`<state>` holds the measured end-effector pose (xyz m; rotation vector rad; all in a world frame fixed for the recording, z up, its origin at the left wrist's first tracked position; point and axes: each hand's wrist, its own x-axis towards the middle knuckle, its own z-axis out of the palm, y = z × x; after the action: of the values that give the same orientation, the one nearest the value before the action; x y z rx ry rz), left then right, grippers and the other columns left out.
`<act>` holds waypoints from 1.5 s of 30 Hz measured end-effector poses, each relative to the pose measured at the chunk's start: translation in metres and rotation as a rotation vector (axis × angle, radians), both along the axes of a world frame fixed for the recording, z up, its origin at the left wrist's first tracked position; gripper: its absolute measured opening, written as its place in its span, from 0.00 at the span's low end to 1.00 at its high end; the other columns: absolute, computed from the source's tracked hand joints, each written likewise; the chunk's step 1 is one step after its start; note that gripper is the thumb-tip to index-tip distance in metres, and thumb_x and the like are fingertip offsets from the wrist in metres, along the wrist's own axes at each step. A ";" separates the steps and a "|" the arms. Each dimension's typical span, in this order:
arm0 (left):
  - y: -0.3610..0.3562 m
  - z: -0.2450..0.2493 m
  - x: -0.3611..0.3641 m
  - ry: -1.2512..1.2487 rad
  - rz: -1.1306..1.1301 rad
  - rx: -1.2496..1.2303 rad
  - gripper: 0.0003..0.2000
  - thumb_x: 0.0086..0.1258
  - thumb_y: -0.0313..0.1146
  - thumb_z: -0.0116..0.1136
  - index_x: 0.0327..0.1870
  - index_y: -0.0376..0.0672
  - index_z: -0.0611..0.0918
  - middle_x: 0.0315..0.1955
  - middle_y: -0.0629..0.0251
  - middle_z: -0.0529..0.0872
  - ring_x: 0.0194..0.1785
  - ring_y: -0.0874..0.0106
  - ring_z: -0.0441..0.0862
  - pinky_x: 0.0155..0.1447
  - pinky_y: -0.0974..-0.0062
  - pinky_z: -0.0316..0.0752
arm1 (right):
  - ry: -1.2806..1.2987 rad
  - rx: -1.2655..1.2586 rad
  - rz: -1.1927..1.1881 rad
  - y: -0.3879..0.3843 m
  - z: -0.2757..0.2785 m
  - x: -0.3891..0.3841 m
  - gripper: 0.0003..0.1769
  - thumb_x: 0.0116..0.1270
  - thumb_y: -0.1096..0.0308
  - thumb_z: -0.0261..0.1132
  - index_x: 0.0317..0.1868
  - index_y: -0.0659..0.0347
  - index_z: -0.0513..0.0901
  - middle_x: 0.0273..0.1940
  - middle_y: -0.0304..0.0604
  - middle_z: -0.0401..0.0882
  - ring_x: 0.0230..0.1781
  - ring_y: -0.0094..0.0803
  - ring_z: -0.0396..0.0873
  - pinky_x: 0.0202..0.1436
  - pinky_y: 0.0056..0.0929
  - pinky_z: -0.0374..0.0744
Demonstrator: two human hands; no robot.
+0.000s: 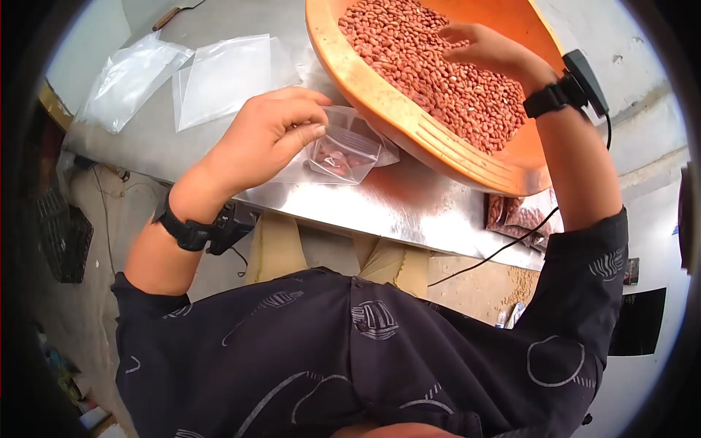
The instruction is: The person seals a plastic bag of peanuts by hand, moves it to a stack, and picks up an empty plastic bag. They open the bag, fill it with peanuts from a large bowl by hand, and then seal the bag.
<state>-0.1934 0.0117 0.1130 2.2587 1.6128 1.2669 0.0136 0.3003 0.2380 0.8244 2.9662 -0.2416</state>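
Shiny sheet metal covers the table (380, 204) in front of you, with bare concrete floor showing below its near edge. Your left hand (266, 139) pinches the small clear bag (343, 153) at its mouth, thumb and fingertips closed on the upper rim, so the bag lies on the metal just right of that hand with a few nuts already in its bottom corner. The bag's mouth faces left and up, towards your fingers, and its far side tucks under the rim of the orange basin (409, 120), touching it or nearly so. That basin stands tilted, its low edge towards you, and is heaped with red-skinned peanuts (438, 80). Your right hand (489, 51) rests palm down on the nuts near the top of the heap, fingers curled loosely; you cannot tell from here whether it has closed on any. It sits well above and to the right of the bag, with the basin's rim between the two, so the left hand is by far the nearer to the bag. Both wrists carry a black strapped device. Flat empty bags (219, 77) lie on the far left of the table, and filled packets (518, 215) lie under the basin's right side.
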 end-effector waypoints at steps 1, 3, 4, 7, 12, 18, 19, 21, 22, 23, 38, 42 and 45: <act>-0.003 -0.001 0.001 -0.096 0.022 0.005 0.03 0.65 0.25 0.60 0.36 0.36 0.82 0.50 0.55 0.83 0.39 0.64 0.82 0.45 0.72 0.77 | -0.137 -0.019 -0.053 -0.001 -0.002 -0.005 0.35 0.65 0.57 0.67 0.69 0.63 0.69 0.66 0.52 0.72 0.63 0.41 0.74 0.65 0.36 0.74; -0.012 0.004 0.005 -0.261 0.063 -0.015 0.03 0.67 0.25 0.59 0.38 0.36 0.83 0.49 0.54 0.85 0.36 0.71 0.81 0.42 0.76 0.76 | -0.167 -0.006 -0.004 0.027 -0.029 -0.010 0.42 0.62 0.54 0.71 0.72 0.59 0.64 0.70 0.54 0.66 0.70 0.46 0.66 0.72 0.39 0.65; -0.017 0.007 0.005 -0.299 0.074 0.024 0.04 0.67 0.25 0.59 0.38 0.36 0.83 0.49 0.54 0.85 0.36 0.72 0.81 0.42 0.77 0.76 | -0.178 -0.040 0.006 0.026 -0.036 -0.016 0.45 0.60 0.53 0.72 0.74 0.57 0.62 0.71 0.55 0.64 0.72 0.47 0.62 0.74 0.40 0.62; -0.021 0.004 0.002 -0.390 0.097 0.143 0.04 0.67 0.24 0.60 0.38 0.34 0.83 0.49 0.54 0.85 0.35 0.73 0.81 0.41 0.78 0.76 | -0.169 -0.158 0.088 0.024 -0.063 -0.030 0.53 0.57 0.49 0.75 0.77 0.53 0.55 0.74 0.54 0.57 0.76 0.45 0.55 0.75 0.39 0.60; -0.024 -0.014 -0.004 -0.364 0.114 0.070 0.03 0.68 0.23 0.59 0.39 0.35 0.83 0.51 0.53 0.83 0.40 0.72 0.82 0.45 0.77 0.77 | -0.057 -0.141 0.197 0.014 -0.089 -0.031 0.47 0.62 0.50 0.71 0.75 0.59 0.58 0.70 0.56 0.60 0.70 0.47 0.62 0.72 0.38 0.65; -0.040 -0.007 -0.019 -0.246 0.024 0.271 0.06 0.68 0.27 0.61 0.41 0.35 0.84 0.55 0.47 0.77 0.48 0.65 0.80 0.56 0.68 0.75 | -0.106 0.027 0.203 0.016 -0.099 -0.020 0.37 0.65 0.56 0.68 0.69 0.63 0.66 0.58 0.56 0.69 0.60 0.48 0.72 0.63 0.37 0.73; -0.045 -0.002 -0.018 -0.257 0.021 0.298 0.06 0.68 0.28 0.62 0.41 0.35 0.84 0.56 0.46 0.76 0.48 0.64 0.80 0.58 0.66 0.75 | -0.138 0.029 0.177 0.013 -0.095 -0.022 0.35 0.65 0.58 0.67 0.68 0.63 0.66 0.58 0.56 0.69 0.59 0.48 0.72 0.62 0.38 0.73; -0.050 0.008 -0.013 -0.233 0.057 0.368 0.08 0.70 0.31 0.61 0.42 0.35 0.83 0.57 0.45 0.75 0.47 0.64 0.80 0.56 0.66 0.76 | -0.042 0.114 0.236 0.008 -0.098 -0.020 0.31 0.64 0.65 0.65 0.66 0.63 0.69 0.49 0.55 0.75 0.50 0.47 0.77 0.55 0.38 0.76; -0.053 0.012 -0.011 -0.221 0.074 0.406 0.09 0.71 0.32 0.60 0.42 0.35 0.83 0.57 0.44 0.75 0.46 0.65 0.81 0.55 0.66 0.76 | -0.059 0.042 0.199 0.007 -0.096 -0.022 0.29 0.63 0.66 0.65 0.64 0.64 0.71 0.45 0.54 0.76 0.46 0.45 0.78 0.53 0.36 0.77; -0.056 0.016 -0.009 -0.206 0.103 0.470 0.10 0.71 0.34 0.60 0.43 0.35 0.83 0.57 0.44 0.74 0.46 0.65 0.81 0.55 0.67 0.77 | -0.077 -0.028 0.161 0.006 -0.091 -0.022 0.27 0.62 0.67 0.65 0.61 0.65 0.73 0.41 0.53 0.78 0.43 0.43 0.79 0.50 0.35 0.78; -0.012 0.056 -0.006 -0.005 0.139 0.676 0.07 0.72 0.24 0.57 0.47 0.34 0.82 0.57 0.50 0.77 0.49 0.70 0.82 0.54 0.74 0.77 | 0.056 -0.140 0.181 0.019 -0.053 0.000 0.04 0.59 0.73 0.63 0.35 0.62 0.83 0.26 0.38 0.79 0.27 0.25 0.74 0.34 0.29 0.75; 0.005 0.065 -0.003 -0.080 0.134 0.726 0.06 0.67 0.22 0.61 0.43 0.34 0.84 0.50 0.55 0.80 0.42 0.71 0.80 0.49 0.77 0.75 | 0.307 -0.191 0.091 0.009 -0.035 -0.001 0.04 0.62 0.73 0.64 0.36 0.63 0.83 0.26 0.33 0.77 0.27 0.20 0.73 0.32 0.25 0.74; 0.017 0.041 0.007 -0.039 0.205 0.654 0.05 0.63 0.23 0.66 0.38 0.36 0.85 0.47 0.59 0.82 0.33 0.74 0.79 0.39 0.77 0.76 | 0.300 -0.273 0.030 -0.009 -0.018 0.004 0.04 0.64 0.72 0.63 0.36 0.62 0.83 0.25 0.30 0.75 0.23 0.16 0.69 0.26 0.21 0.70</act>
<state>-0.1865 0.0290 0.1536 2.4007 1.6158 2.1373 0.0174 0.2908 0.2205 0.7679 3.1053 -0.8153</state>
